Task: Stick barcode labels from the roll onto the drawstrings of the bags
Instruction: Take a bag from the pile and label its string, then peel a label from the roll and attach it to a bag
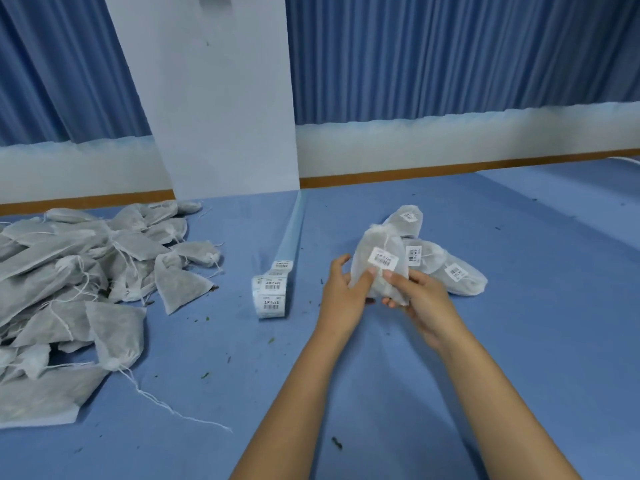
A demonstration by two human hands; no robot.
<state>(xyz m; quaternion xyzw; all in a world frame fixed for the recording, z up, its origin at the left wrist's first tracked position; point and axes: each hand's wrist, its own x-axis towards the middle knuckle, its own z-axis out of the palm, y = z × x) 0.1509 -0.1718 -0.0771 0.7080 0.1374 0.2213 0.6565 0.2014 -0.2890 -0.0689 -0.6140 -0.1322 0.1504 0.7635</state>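
Two hands show in the head view. What do they hold? asks the first speaker.

Both hold one bag, answers the second. The left hand grips its left side with curled fingers, the thumb lying on the front. The right hand grips the lower right edge, the thumb pressing just under the label. The bag is lifted a little over the blue table, right of the middle.

Where is this label exactly?

On the front of the bag, just above both thumbs. A thin string goes up from it to the tied top. If the label is closed around the string, one cannot tell.

And the roll?

The roll of labels lies on the table to the left of the left hand, apart from it. A long paper strip runs from it toward the white pillar.

Other bags?

Three labelled bags lie just behind the hands, touching each other. A big pile of plain bags lies at the far left. Small green crumbs are spread on the table, and blue curtains hang behind.
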